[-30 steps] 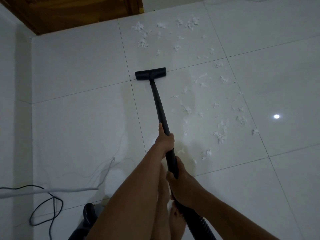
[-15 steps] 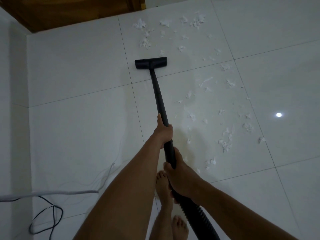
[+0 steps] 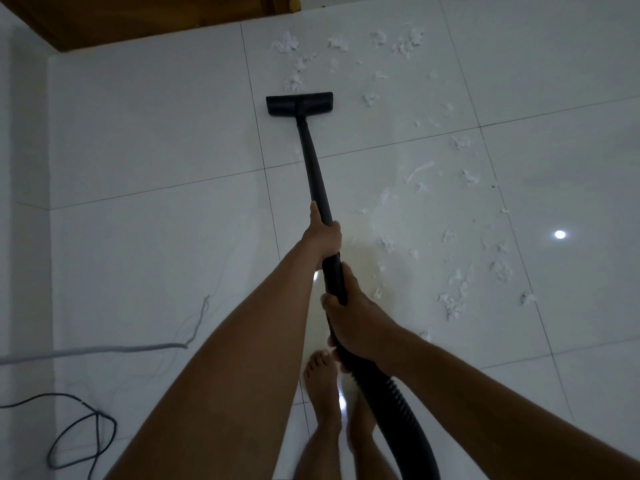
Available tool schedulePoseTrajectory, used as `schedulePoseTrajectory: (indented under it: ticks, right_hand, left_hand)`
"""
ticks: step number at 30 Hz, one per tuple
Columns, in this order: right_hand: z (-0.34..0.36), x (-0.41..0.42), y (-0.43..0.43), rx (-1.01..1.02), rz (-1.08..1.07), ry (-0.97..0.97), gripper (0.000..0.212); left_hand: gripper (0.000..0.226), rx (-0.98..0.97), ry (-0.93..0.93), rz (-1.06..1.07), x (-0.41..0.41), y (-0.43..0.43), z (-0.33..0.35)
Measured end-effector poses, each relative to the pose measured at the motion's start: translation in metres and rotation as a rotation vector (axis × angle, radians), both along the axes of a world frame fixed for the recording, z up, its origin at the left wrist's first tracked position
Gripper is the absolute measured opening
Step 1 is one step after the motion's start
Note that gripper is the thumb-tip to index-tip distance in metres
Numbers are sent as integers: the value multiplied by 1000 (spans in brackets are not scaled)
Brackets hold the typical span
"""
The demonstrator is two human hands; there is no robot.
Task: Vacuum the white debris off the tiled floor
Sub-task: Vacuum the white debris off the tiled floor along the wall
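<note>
A black vacuum wand (image 3: 313,168) runs from my hands to its flat floor head (image 3: 300,104), which rests on the white tiled floor (image 3: 156,254). My left hand (image 3: 323,235) grips the wand higher up. Lower down, my right hand (image 3: 353,318) grips it where the ribbed hose (image 3: 398,407) begins. White debris (image 3: 294,79) lies just beyond the head, and more scraps (image 3: 453,299) are scattered over the tiles to the right of the wand.
A wooden door frame (image 3: 145,19) closes the far left corner, with a white wall (image 3: 24,202) along the left. A grey cord (image 3: 104,348) and a black cable (image 3: 83,434) lie on the floor at left. My bare feet (image 3: 322,393) stand under the hose.
The vacuum head has slid forward across a tile joint toward the far debris cluster, and both hands moved forward with the wand. My feet have come into view.
</note>
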State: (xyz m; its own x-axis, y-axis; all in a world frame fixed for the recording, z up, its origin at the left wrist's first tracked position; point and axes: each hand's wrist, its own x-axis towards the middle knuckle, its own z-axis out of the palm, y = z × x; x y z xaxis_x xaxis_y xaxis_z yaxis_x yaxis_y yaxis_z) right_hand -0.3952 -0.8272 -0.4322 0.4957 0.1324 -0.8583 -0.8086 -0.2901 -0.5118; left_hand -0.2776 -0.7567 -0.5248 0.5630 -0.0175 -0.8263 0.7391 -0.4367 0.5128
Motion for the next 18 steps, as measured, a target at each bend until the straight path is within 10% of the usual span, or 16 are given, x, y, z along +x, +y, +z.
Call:
schedulePoseTrajectory:
  ticks: [18]
  right_hand:
    - [-12, -29, -26, -72, 39, -72, 56]
  left_hand:
    - [64, 44, -39, 39, -28, -21, -8]
